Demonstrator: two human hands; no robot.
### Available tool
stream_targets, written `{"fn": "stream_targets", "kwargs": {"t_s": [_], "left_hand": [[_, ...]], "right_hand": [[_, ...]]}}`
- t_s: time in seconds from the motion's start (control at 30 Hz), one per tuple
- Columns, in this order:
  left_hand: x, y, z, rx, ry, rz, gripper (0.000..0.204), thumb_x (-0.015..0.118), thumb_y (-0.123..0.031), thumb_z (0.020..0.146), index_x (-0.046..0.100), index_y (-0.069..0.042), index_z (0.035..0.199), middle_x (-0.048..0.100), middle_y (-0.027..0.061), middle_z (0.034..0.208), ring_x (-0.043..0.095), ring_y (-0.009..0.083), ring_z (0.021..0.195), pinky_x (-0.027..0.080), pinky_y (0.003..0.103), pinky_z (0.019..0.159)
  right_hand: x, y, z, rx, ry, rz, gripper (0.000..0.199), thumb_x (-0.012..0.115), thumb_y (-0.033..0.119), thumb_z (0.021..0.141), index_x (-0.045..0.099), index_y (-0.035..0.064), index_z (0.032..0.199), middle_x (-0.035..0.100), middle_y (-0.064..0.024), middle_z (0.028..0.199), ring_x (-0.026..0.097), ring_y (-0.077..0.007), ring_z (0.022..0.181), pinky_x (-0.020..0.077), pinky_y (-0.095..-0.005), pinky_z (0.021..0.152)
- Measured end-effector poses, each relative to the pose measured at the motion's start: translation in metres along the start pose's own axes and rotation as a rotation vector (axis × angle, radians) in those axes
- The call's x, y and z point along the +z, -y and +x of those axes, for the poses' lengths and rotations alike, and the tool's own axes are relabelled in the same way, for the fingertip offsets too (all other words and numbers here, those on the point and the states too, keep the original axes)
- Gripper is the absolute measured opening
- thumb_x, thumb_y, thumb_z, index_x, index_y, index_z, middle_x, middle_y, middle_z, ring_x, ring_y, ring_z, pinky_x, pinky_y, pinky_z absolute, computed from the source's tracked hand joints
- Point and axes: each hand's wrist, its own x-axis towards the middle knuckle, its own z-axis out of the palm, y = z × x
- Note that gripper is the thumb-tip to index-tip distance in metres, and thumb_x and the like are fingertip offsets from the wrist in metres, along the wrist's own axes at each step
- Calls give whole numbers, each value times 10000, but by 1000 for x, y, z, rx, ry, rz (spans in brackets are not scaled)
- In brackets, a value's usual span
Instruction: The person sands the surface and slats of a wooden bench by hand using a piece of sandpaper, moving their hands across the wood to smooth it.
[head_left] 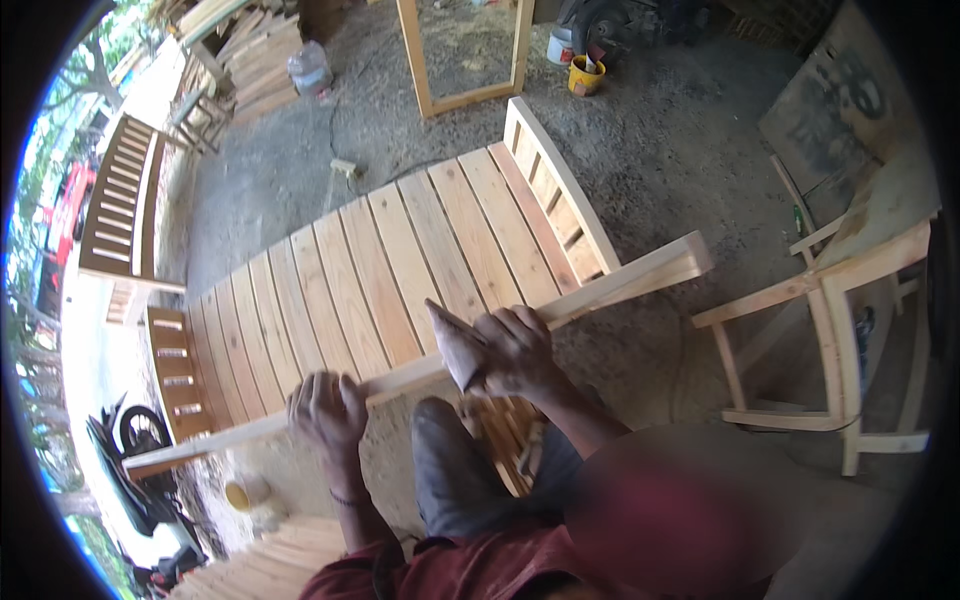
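Nearest, the left hand (327,410) is curled around the wooden rail (625,285), left of the middle of the slatted bed frame's near edge. Along that same edge, right of middle, the right hand (515,350) grips a folded sheet (458,358), which lies to the left of its fingers, over the rail, its tip pointing toward the slats (385,260). The rail juts past the slatted bed frame's near right corner, where an end panel (562,200) rises; farther off stands a yellow bucket (586,78).
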Motion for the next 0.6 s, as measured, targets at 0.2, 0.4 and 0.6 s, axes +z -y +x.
{"fn": "stream_targets", "kwargs": {"t_s": [0.2,0.4,0.6], "left_hand": [[-53,-32,20,37,303,143,166,623,-245,901,655,-96,833,669,96,748,678,327,745,508,468,663],[-35,-71,71,-131,866,-58,518,404,-465,997,751,-97,884,741,172,912,708,386,824,539,527,754],[-40,-81,85,-459,824,-82,469,496,-479,910,783,-111,954,744,186,910,721,378,888,564,492,804]], "right_hand": [[-60,6,45,100,404,97,545,767,318,839,631,134,1334,713,-104,981,688,-260,923,515,-431,912],[-123,-89,45,223,424,-102,358,570,293,966,642,150,1287,743,-105,874,704,-346,718,511,-540,885],[-147,-213,40,955,783,-461,604,518,496,963,667,-63,1140,713,-291,1018,690,-477,929,515,-587,842]]}}
